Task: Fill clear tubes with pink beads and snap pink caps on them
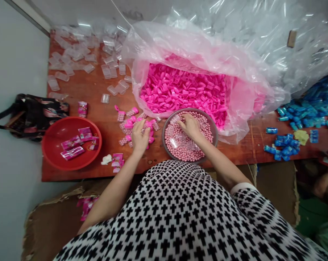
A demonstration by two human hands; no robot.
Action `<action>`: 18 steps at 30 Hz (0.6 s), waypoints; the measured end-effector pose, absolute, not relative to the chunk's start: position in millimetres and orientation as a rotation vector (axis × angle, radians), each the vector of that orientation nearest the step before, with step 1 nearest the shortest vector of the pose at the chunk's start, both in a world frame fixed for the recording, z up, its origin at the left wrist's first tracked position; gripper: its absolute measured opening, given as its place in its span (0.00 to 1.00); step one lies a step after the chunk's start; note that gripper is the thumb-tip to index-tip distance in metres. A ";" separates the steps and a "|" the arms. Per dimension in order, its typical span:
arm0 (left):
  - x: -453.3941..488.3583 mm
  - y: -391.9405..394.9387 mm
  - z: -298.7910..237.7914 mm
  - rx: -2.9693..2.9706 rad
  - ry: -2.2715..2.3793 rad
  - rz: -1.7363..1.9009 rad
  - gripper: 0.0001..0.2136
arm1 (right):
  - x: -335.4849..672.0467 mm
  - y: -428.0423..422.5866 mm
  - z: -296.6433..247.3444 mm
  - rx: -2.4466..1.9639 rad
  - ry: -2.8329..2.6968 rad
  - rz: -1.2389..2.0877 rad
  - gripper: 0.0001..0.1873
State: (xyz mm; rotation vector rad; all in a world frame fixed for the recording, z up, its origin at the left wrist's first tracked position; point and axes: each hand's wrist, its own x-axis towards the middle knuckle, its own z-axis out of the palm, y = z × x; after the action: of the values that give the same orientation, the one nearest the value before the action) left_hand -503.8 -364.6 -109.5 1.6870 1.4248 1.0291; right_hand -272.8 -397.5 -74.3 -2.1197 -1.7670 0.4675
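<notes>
My left hand [141, 137] is over a pile of small clear containers [122, 129] filled with pink balls and topped with bright pink caps. Its thumb stands apart from the fingers, and the pile's pink caps show beside them. Inside a grey round bowl [164, 139] of pink balls [191, 155], my right hand [191, 127] has its fingers curled around the edge of a clear plastic container [175, 119], partly hidden and hard to make out. More clear containers [175, 142] lie on the balls below that hand.
Behind the bowl lies an open plastic bag [240, 94] of pink caps [180, 87]. Loose clear boxes [71, 54] cover the back left. A red basin [71, 163] holds pink packets; a handbag [30, 112] is beside it. Blue containers [285, 145] and another person's hand [327, 174] are at right.
</notes>
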 end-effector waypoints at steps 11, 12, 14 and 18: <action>-427.6 -351.7 -107.8 2.075 1.057 0.738 0.15 | -251.6 -397.3 -71.3 -2.097 -1.837 0.535 0.09; -423.2 -351.0 -108.3 2.098 1.040 0.707 0.15 | -241.8 -402.2 -64.9 -2.132 -1.902 0.466 0.09; -413.3 -350.2 -108.9 2.150 1.005 0.611 0.15 | -224.0 -410.2 -53.0 -2.226 -2.104 0.314 0.11; -390.5 -346.7 -108.8 2.216 1.049 0.377 0.14 | -212.3 -409.3 -47.0 -2.299 -2.609 0.407 0.19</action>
State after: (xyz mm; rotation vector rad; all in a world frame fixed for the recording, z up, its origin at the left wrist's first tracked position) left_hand -390.5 -346.7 -108.8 2.2162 1.0487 0.3767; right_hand -212.3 -409.3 -47.0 -2.2985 -2.6087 0.4071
